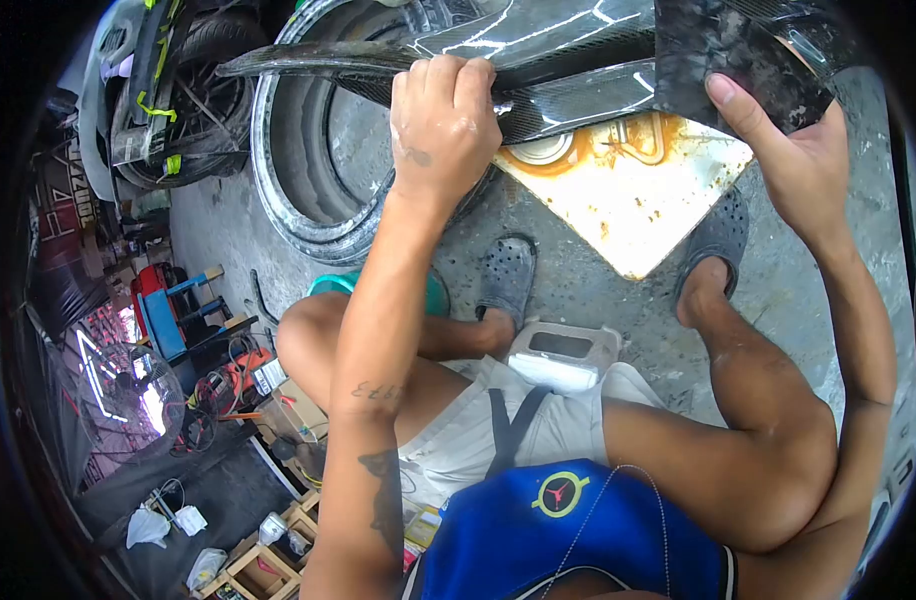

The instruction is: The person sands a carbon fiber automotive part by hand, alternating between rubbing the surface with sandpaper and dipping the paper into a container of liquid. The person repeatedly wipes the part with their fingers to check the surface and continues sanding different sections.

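Note:
A long, glossy black carbon-fibre part (578, 95) lies across the top of the view, its thin tip pointing left. My left hand (443, 125) is a closed fist against its near edge, with pale dust on the knuckles. What the fingers hold is hidden; a small shiny bit shows beside them. My right hand (803, 165) grips the part's right end, thumb lying on a dark, mottled flat section (723, 75) and the other fingers underneath. Below the part is a white, rust-stained metal can (628, 210).
A wheel rim (278, 190) lies on the grey floor behind the left hand. Farther left stand a tyre (218, 50) and car body pieces. A white stool (563, 355) is between my legs. Blue and red tools (168, 310), cables, a fan (128, 390) and wooden crates (268, 565) crowd the left side.

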